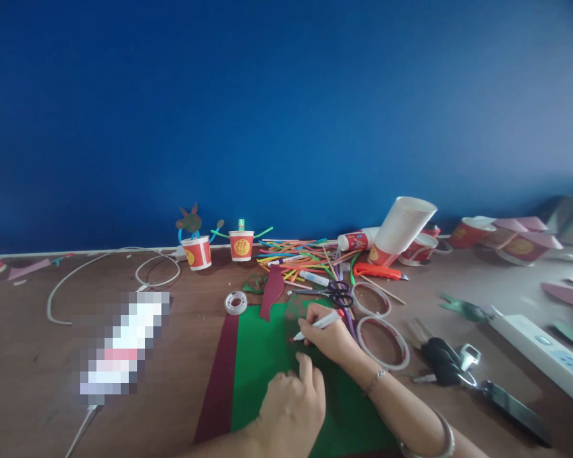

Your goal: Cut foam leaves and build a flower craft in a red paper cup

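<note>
Left hand [293,401] curls over the green sheet [254,375], grip unclear; over the sheet's far part, the right hand [333,337] pinches a marker [323,320] at a cut-out [293,310]. Colouring seems underway; another stroke needs it steady.

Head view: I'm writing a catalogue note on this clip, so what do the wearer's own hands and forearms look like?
Both the left hand and the right hand are ungloved, with no sleeve in view on either forearm. The right wrist carries a thin, silvery bracelet; farther up that forearm sits a broader silvery bangle. No bracelet shows on the left.
</note>
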Tool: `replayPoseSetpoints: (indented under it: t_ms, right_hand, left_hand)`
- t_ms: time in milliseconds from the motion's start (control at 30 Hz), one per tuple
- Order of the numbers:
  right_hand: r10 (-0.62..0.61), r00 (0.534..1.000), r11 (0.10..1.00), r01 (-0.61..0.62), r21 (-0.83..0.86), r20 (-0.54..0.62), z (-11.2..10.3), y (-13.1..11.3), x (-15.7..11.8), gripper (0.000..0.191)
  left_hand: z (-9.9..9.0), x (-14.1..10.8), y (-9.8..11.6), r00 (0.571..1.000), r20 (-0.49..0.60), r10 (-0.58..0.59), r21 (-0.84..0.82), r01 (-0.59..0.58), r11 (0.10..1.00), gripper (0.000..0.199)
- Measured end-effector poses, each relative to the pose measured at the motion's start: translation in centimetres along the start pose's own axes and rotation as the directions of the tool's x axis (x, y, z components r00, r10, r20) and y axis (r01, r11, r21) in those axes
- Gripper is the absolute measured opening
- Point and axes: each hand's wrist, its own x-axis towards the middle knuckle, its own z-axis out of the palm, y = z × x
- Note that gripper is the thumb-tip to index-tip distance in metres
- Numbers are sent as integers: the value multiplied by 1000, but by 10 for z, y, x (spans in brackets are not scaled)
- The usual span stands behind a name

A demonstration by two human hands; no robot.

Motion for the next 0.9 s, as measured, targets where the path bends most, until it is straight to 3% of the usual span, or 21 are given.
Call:
replayPoseSetpoints:
  t_ms: [300, 633, 767, 900]
  right_hand:
    - [1, 999, 1000, -2, -27, -36, 0, 0, 0, 22]
    - [23, 999, 998, -22, 67, -22, 0, -4, -1, 23]
    - [113, 992, 949, -88, 301, -64, -7, -8, 0, 25]
    - [199, 963, 774, -41, 632, -181, -20, -4, 6, 29]
  left_hand:
    - [3, 0, -1, 1000, 11, -2, -23, 2, 1000, 24]
    - [2, 2, -1, 1000, 29, -10, -29, 11, 1000, 26]
    - [2, 2, -2, 1000, 28, -2, -25, 2, 1000, 27]
    - [0, 2, -1, 998, 60, 16, -19, -15, 1000, 30]
